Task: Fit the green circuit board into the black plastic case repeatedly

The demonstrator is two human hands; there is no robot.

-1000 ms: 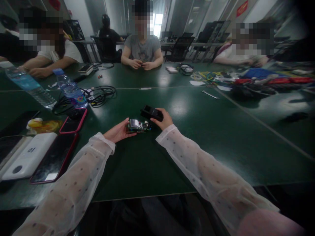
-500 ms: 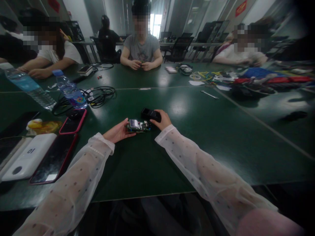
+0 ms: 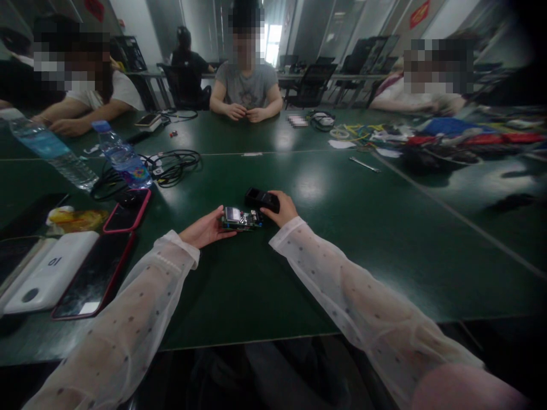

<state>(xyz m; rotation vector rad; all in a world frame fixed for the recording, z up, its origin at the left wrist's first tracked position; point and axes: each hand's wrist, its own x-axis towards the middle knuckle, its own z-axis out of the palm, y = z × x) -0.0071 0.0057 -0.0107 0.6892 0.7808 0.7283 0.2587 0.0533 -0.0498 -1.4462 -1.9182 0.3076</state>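
Observation:
A small green circuit board [image 3: 241,219] with a silvery square part on top is in my left hand [image 3: 205,229], gripped at its left end between thumb and fingers. Just behind and to the right of it, my right hand [image 3: 282,208] grips a black plastic case [image 3: 261,199] by its right end. The case has a rectangular window-like opening at its left. Board and case are close together; whether they touch I cannot tell. Both hands are low over the green table [image 3: 239,296], and the fingers beneath the board are partly hidden.
At left lie a pink-edged phone [image 3: 128,212], a dark red-edged phone [image 3: 96,277], a white power bank [image 3: 51,273] and two water bottles [image 3: 122,155] by black cables [image 3: 182,166]. A wrench [image 3: 364,164] lies right. People sit across the table beside heaped cables and cloth [image 3: 453,126].
My hands, the board and the case have hardly moved. The person across the table has shifted their fingers slightly.

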